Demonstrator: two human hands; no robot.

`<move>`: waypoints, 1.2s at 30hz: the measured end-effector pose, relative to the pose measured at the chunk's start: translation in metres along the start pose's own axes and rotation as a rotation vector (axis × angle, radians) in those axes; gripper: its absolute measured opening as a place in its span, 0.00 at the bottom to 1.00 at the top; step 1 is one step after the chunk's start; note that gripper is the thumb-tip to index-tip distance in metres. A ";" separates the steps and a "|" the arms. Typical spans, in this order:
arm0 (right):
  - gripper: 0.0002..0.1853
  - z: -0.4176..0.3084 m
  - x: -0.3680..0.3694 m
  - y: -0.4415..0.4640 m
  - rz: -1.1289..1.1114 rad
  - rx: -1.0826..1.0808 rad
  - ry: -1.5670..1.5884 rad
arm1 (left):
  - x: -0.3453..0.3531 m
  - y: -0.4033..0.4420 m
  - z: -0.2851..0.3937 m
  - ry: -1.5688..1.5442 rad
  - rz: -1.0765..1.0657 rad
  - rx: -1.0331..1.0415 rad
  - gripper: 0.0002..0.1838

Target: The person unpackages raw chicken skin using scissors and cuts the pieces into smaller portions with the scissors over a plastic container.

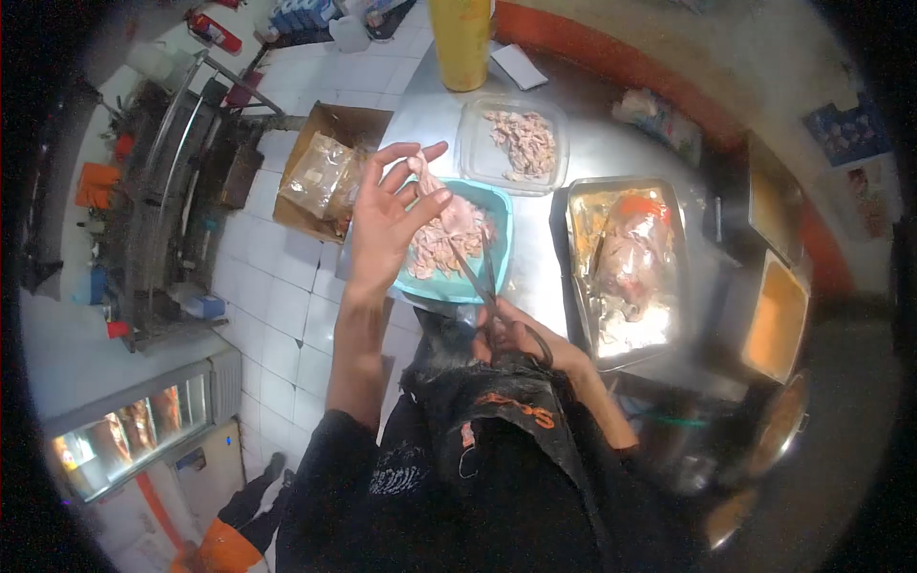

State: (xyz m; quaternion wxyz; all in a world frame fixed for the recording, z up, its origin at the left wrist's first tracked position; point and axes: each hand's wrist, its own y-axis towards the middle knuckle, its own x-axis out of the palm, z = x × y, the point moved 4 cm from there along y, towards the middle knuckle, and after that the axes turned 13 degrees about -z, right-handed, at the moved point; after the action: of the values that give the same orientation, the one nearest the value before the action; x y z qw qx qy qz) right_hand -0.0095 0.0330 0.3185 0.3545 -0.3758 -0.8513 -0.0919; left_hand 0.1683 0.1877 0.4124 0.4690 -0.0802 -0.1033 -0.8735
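My left hand is raised over the near-left side of a turquoise tub, pinching a strip of pale pink meat between thumb and fingers. The strip hangs down toward the tub, which holds many small cut pieces of meat. In my right hand, close to my apron, is a pair of scissors. Their blades are spread and point into the tub, near the lower end of the strip. Whether they touch the meat I cannot tell.
Behind the tub stands a clear plastic container with shredded meat. To the right, a metal tray bears a large wrapped piece of meat. A yellow container is at the back. A cardboard box sits left; another person is lower left.
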 end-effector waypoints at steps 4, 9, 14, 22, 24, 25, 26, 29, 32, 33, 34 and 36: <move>0.45 -0.025 0.011 0.032 -0.063 -0.161 0.013 | 0.009 -0.008 0.012 -0.040 0.011 -0.049 0.32; 0.35 -0.038 -0.005 0.055 0.036 -0.181 -0.102 | -0.010 -0.031 -0.001 -0.090 0.118 -0.070 0.31; 0.23 -0.044 -0.018 0.050 0.057 -0.088 -0.235 | -0.031 -0.054 -0.022 -0.119 0.274 -0.065 0.27; 0.20 -0.046 -0.025 0.061 0.316 -0.186 -0.402 | -0.019 -0.057 -0.021 -0.194 0.144 -0.047 0.30; 0.23 -0.051 -0.027 0.072 0.317 -0.211 -0.371 | -0.012 -0.056 -0.024 -0.353 0.076 -0.011 0.30; 0.24 -0.054 -0.028 0.076 0.304 -0.179 -0.331 | -0.009 -0.053 -0.025 -0.368 0.048 0.025 0.28; 0.26 -0.059 -0.030 0.079 0.296 -0.152 -0.293 | -0.010 -0.052 -0.028 -0.398 0.045 0.029 0.28; 0.24 -0.072 -0.022 0.082 0.303 -0.026 -0.323 | -0.012 -0.046 -0.033 -0.474 0.043 0.043 0.28; 0.23 -0.080 -0.026 0.076 0.331 -0.023 -0.389 | -0.022 -0.048 -0.030 -0.469 0.127 0.046 0.28; 0.23 -0.087 -0.026 0.072 0.356 -0.041 -0.429 | -0.025 -0.050 -0.030 -0.431 0.169 0.037 0.29; 0.24 -0.095 -0.026 0.068 0.382 -0.059 -0.469 | -0.029 -0.052 -0.030 -0.395 0.209 0.027 0.29; 0.24 -0.122 -0.023 0.064 0.424 -0.067 -0.552 | -0.036 -0.056 -0.040 -0.338 0.219 0.009 0.26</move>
State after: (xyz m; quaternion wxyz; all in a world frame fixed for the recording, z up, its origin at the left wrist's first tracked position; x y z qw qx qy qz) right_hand 0.1108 0.0132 0.3852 0.1097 -0.5662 -0.8147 0.0610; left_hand 0.1393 0.2367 0.3591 0.5377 -0.2344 -0.1751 -0.7907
